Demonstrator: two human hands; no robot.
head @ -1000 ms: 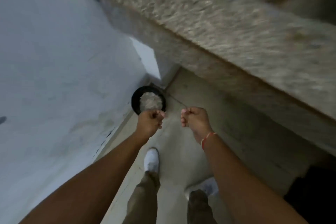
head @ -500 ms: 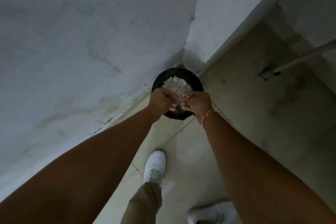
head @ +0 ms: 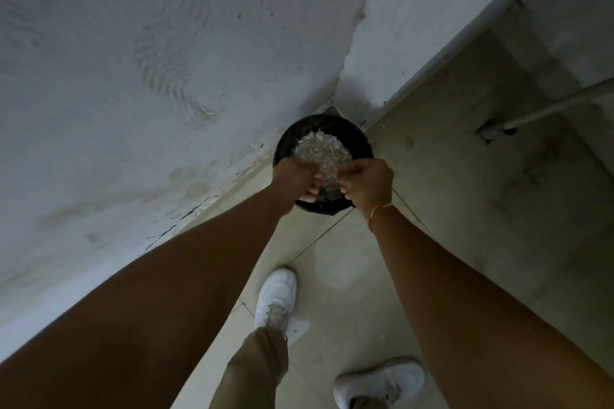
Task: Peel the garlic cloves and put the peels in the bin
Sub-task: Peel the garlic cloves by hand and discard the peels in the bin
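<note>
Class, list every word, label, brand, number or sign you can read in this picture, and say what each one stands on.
None: no readable text shows anywhere.
Bin: black, no label visible.
Shoes: white, no brand mark legible.
Wall and floor: only stains and marks, no writing.
Wrist thread on the right hand: plain, no lettering.
</note>
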